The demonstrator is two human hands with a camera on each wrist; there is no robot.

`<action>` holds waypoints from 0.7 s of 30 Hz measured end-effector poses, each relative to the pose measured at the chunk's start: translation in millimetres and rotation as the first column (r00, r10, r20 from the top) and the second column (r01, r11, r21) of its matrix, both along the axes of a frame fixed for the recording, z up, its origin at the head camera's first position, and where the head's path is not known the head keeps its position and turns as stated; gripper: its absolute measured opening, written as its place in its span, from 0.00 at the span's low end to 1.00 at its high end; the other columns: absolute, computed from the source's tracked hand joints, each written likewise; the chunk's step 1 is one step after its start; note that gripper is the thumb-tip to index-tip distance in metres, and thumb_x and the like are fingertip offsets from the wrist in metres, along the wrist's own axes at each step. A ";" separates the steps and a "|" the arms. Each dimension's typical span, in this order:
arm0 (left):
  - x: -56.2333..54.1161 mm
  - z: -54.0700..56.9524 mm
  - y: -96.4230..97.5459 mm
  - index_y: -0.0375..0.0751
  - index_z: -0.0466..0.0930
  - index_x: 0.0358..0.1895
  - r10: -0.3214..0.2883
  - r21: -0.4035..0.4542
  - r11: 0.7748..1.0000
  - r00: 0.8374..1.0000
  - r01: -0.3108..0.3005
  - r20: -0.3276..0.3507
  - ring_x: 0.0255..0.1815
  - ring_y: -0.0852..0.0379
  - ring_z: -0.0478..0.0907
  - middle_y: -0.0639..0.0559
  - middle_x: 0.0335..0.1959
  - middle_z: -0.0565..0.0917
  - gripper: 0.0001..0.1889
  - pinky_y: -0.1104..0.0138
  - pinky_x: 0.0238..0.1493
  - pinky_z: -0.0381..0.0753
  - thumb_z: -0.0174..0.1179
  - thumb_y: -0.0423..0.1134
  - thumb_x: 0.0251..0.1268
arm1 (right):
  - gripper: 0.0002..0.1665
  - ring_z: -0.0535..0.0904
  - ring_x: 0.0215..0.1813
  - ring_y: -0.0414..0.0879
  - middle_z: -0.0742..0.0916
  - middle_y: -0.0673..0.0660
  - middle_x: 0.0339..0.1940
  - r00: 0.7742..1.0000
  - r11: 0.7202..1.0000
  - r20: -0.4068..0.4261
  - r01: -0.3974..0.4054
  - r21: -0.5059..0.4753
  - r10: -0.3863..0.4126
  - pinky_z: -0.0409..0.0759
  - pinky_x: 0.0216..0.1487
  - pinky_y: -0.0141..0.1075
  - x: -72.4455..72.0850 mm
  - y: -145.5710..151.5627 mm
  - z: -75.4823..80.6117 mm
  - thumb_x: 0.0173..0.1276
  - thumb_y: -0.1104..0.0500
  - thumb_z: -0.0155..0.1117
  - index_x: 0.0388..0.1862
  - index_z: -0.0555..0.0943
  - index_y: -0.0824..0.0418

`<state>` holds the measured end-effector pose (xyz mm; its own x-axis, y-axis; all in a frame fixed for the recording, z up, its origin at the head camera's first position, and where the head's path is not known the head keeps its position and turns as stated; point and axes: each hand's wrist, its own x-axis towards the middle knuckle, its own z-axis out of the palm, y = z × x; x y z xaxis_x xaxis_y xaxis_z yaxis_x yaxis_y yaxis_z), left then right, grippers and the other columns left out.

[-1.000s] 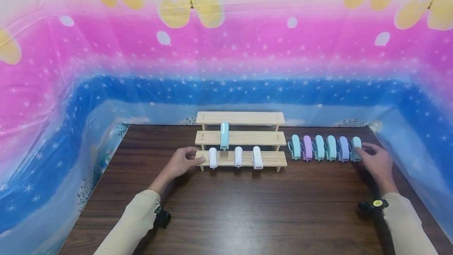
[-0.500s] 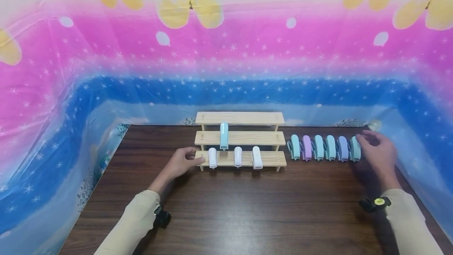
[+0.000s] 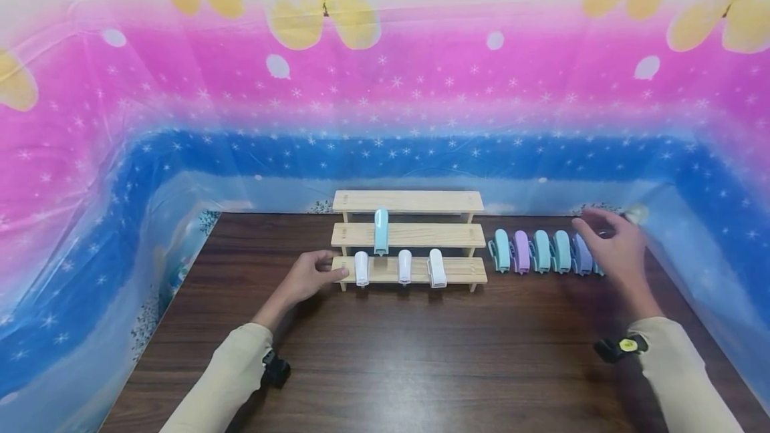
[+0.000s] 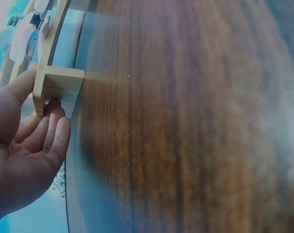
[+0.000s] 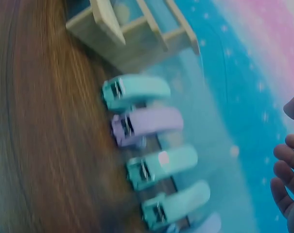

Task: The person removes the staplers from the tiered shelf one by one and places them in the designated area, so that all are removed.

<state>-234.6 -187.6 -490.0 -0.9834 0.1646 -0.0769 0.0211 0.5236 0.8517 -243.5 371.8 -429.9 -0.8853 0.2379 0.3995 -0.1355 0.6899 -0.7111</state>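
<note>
My left hand (image 3: 311, 277) grips the left end of a three-step wooden display stand (image 3: 385, 271), thumb above the lowest step. In the left wrist view, the fingers (image 4: 61, 138) curl under that step. Three white staplers, such as the middle one (image 3: 405, 266), stand on the lowest step, and a light-blue stapler (image 3: 381, 231) on the middle step. Right of the stand, a row of staplers includes a mint one (image 3: 500, 250), a lilac one (image 3: 521, 251) and a blue-purple one (image 3: 581, 254). Over the row's right end hovers my empty right hand (image 3: 619, 256), fingers apart, partly hiding the last stapler.
The dark wood table (image 3: 385, 359) spreads in front of the stand. Behind and at both sides hangs a patterned pink and blue cloth (image 3: 421, 85), close to the stand's back.
My right hand has come away from the rightmost stapler, risen, and then moved left above the row. My left hand keeps its place on the stand. The staplers stay where they were.
</note>
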 end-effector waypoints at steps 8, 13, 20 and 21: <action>-0.4 1.2 -0.1 0.24 0.73 0.66 0.000 0.013 1.000 1.000 0.000 0.009 0.59 0.37 0.81 0.31 0.58 0.82 0.31 0.51 0.57 0.83 0.69 0.45 0.69 | 0.26 0.77 0.42 0.25 0.89 0.56 0.49 0.996 0.998 -0.060 -0.065 0.028 0.066 0.71 0.41 0.22 1.6 -34.0 11.7 0.70 0.43 0.70 0.59 0.85 0.58; -0.4 1.0 0.0 0.25 0.74 0.66 -0.002 0.015 1.000 1.000 0.002 0.009 0.59 0.38 0.81 0.31 0.58 0.82 0.31 0.51 0.57 0.83 0.69 0.44 0.69 | 0.24 0.78 0.39 0.27 0.89 0.54 0.46 0.991 0.994 -0.087 -0.103 0.021 0.104 0.73 0.38 0.22 0.8 -50.3 13.9 0.69 0.45 0.71 0.58 0.86 0.57; 0.1 1.4 0.2 0.25 0.74 0.66 -0.001 0.007 1.000 1.000 0.001 0.003 0.59 0.38 0.81 0.31 0.58 0.82 0.30 0.51 0.57 0.83 0.68 0.44 0.69 | 0.26 0.79 0.40 0.29 0.89 0.58 0.47 0.985 0.987 -0.051 -0.163 0.004 0.163 0.75 0.39 0.24 -0.5 -74.1 14.7 0.70 0.43 0.71 0.60 0.85 0.56; 0.2 1.1 0.2 0.25 0.74 0.66 -0.001 0.006 1.000 1.000 0.001 0.004 0.59 0.38 0.81 0.31 0.58 0.82 0.31 0.50 0.57 0.83 0.68 0.44 0.69 | 0.26 0.79 0.41 0.30 0.89 0.58 0.47 0.984 0.985 -0.046 -0.170 0.004 0.170 0.75 0.39 0.24 -0.9 -77.6 14.2 0.70 0.43 0.70 0.60 0.85 0.56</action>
